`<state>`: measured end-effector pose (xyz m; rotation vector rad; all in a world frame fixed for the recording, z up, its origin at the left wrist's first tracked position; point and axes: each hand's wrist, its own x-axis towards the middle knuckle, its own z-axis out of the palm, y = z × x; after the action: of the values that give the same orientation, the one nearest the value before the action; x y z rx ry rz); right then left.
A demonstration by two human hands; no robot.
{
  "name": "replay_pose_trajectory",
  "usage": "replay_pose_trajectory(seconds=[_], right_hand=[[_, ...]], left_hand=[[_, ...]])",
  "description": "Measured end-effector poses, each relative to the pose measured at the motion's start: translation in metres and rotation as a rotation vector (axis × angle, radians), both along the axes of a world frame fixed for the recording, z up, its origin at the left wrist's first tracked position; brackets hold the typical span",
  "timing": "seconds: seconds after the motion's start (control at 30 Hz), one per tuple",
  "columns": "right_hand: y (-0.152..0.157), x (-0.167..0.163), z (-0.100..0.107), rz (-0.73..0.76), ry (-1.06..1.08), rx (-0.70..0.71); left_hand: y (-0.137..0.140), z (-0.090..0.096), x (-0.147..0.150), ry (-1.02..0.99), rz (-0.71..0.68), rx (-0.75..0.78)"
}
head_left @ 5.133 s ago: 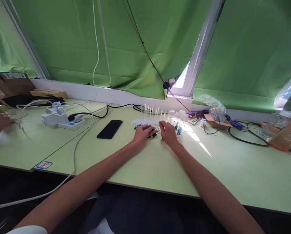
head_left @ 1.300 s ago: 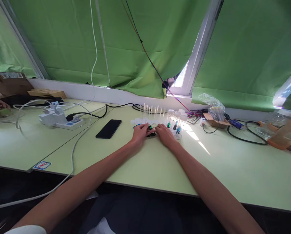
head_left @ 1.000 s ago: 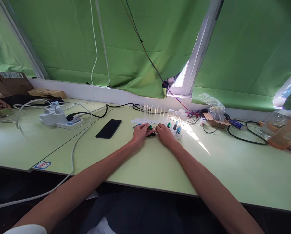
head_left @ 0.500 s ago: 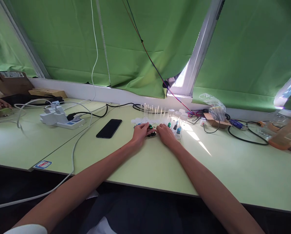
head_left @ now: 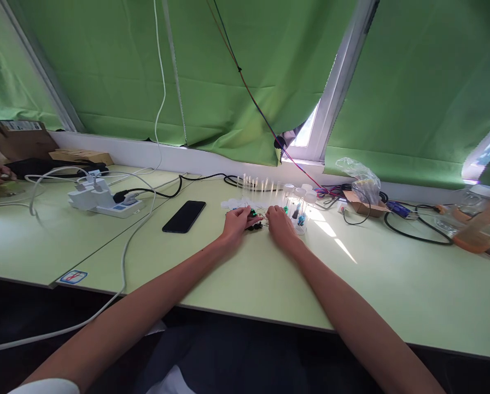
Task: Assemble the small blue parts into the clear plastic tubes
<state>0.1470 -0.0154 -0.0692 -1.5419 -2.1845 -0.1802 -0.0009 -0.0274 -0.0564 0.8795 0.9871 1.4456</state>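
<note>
My left hand (head_left: 235,223) pinches a small green part (head_left: 253,213); my right hand (head_left: 281,224) bunches close by, its hold I cannot tell. Likely fine handling, next calling for steadiness.

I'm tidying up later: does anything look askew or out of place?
Yes: the middle blind is bunched up at its lower right corner beside the window frame, leaving a bright gap. At far right, the orange bottle looks tilted, though lens distortion may exaggerate that.
</note>
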Motion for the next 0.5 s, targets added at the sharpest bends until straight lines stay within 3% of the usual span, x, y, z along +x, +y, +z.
replay_pose_trajectory(seconds=[0.27,0.5], right_hand=[[-0.007,-0.003,0.009,-0.001,0.280,0.098],[-0.008,-0.004,0.011,0.116,0.509,0.206]], left_hand=[[-0.003,0.003,0.001,0.002,0.006,-0.007],[-0.009,0.008,0.002,0.040,-0.016,-0.019]])
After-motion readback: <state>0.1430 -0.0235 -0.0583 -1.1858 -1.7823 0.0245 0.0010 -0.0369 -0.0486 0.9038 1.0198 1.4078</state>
